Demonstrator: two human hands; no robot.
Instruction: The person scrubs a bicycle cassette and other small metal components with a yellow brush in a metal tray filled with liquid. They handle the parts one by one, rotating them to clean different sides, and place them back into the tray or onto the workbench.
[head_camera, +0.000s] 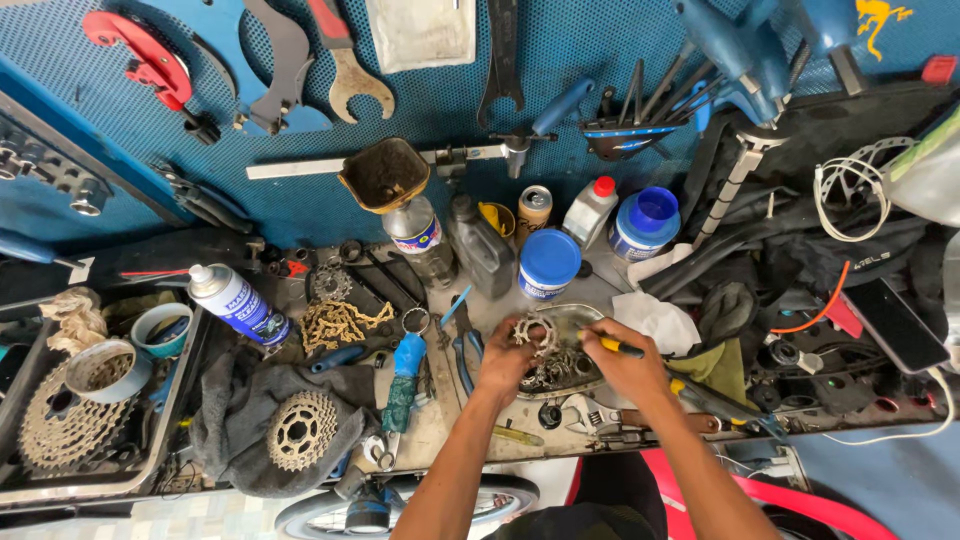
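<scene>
Nearest the camera, both forearms reach over the front edge of the table toward a shallow metal tray holding dark, greasy small parts. The left hand has its grip clenched on a small toothed sprocket, held just above the tray's left rim. The right hand has its grip closed around a yellow-handled tool, whose tip points left toward the sprocket; whether the tip touches the teeth cannot be told. The step in hand appears to be cleaning or picking debris from the sprocket over the tray. As a judgement, the next move calls for a steady left-hand hold while the tool tip works between the teeth, with the part kept over the tray so loosened grime falls inside. Just beside the tray lie blue-handled pliers and an adjustable wrench. Further left, a cassette rests on a grey rag, with a coiled chain and a spray can behind it. Beyond stand a blue-lidded tub and bottles, and at the far side a blue pegboard carries hanging wrenches.
</scene>
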